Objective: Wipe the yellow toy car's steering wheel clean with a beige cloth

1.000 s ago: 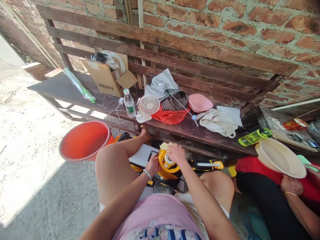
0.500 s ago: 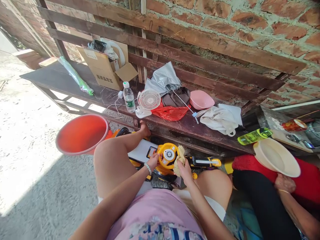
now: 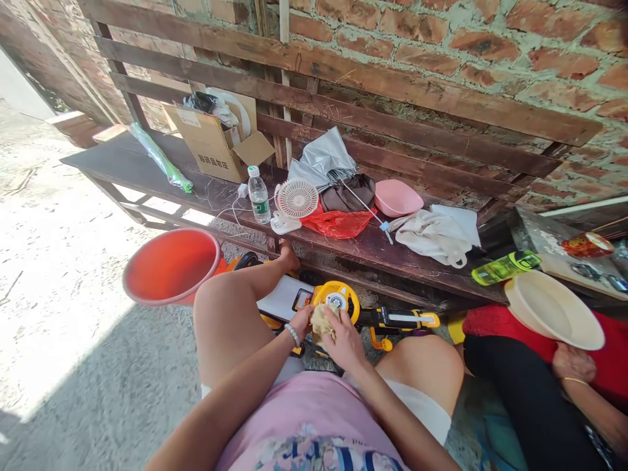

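So the right hand (image 3: 345, 341) has its grip closed on a crumpled cream cloth (image 3: 322, 319), bunched up right in front of the yellow steering wheel (image 3: 354, 302) of a ride-on toy (image 3: 279, 297), down between the knees. The left hand (image 3: 300, 320) — the one with the beaded bracelet (image 3: 293, 335) — has its fingers at the cloth's left edge, but I can't tell if its grip is pinching the cloth or just touching it. An orange tub (image 3: 164, 261) sits on the ground off to the left. Behind it all there's a long dark bench (image 3: 110, 156) with a cardboard box (image 3: 209, 149), a water bottle (image 3: 258, 199), a small fan (image 3: 297, 197) and a pink basin (image 3: 398, 197). Over on the right — another person's hand (image 3: 573, 363) is against a cream basin (image 3: 591, 329).
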Demonstrator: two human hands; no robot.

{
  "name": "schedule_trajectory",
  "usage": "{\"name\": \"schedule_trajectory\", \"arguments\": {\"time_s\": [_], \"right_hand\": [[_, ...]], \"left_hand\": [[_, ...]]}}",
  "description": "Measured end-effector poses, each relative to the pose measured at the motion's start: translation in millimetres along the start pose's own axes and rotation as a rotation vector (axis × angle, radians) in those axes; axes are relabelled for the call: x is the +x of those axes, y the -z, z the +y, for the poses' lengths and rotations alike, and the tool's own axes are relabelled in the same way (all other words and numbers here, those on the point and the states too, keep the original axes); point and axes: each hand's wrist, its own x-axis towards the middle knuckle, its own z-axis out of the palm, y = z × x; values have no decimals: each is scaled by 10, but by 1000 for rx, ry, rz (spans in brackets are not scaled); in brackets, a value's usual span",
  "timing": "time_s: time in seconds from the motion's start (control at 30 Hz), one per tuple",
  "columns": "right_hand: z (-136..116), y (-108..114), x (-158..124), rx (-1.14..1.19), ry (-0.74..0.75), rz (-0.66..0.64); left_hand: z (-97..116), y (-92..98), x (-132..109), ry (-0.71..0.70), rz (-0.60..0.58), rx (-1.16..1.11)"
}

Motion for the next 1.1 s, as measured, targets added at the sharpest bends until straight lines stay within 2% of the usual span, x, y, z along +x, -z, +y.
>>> {"name": "schedule_trajectory", "arguments": {"time_s": [0.1,0.17,0.27,0.4,0.6,0.73,0.83,0.97,1.1], "right_hand": [[-71,147,311,-197,21,100],[-103,134,471,-315,38,30],[-145,-6,554,-467,89,-152],[-163,-123,446,-579,131,-221],[60,-32,97,-541,201,-289],[318,-17,-121,-436,176,-250],[452,38,-164,-382,150,-236],[533,315,-25,-389,94,-181],[607,621,308,-402,1,42]], "left_hand": [[70,24,-71,3,12,-21],[116,16,-112,-6,10,-39],[154,-9,-153,-12,8,-38],[161,-42,-190,-11,-16,-6],[148,-92,-191,11,-39,-12],[129,-88,-169,4,11,-22],[123,-76,-166,-3,3,-16],[127,-68,-176,-3,13,-8],[122,-71,-173,7,32,32]]}}
